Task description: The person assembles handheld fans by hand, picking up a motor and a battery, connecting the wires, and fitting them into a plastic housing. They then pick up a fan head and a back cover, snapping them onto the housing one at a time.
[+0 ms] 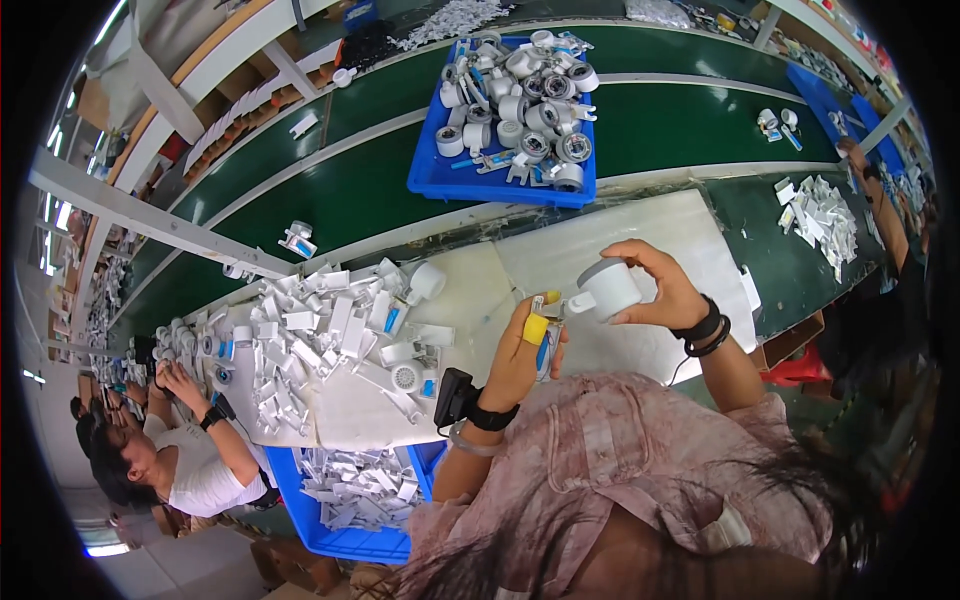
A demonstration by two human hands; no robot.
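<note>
My right hand [665, 292] grips a white round housing [612, 290] with a grey rim and a short tab pointing left. Yellow wraps show on the digits of my left hand [522, 345], which is closed around a small white part with a blue piece [543, 352], mostly hidden by the fingers. The tab of the housing is close to the top of this small part; whether they touch I cannot tell. To the left of my hands lies a heap of white plastic parts [325, 325], some with blue pieces. Pale sheeting [660, 235] covers the tabletop under my hands.
A blue crate [425, 180] full of round white and grey assemblies stands on the green conveyor [365, 145]. Below the table edge at left is a blue bin [330, 540] of white pieces. Another white heap [822, 222] lies right. Co-workers [205, 470] sit at both sides.
</note>
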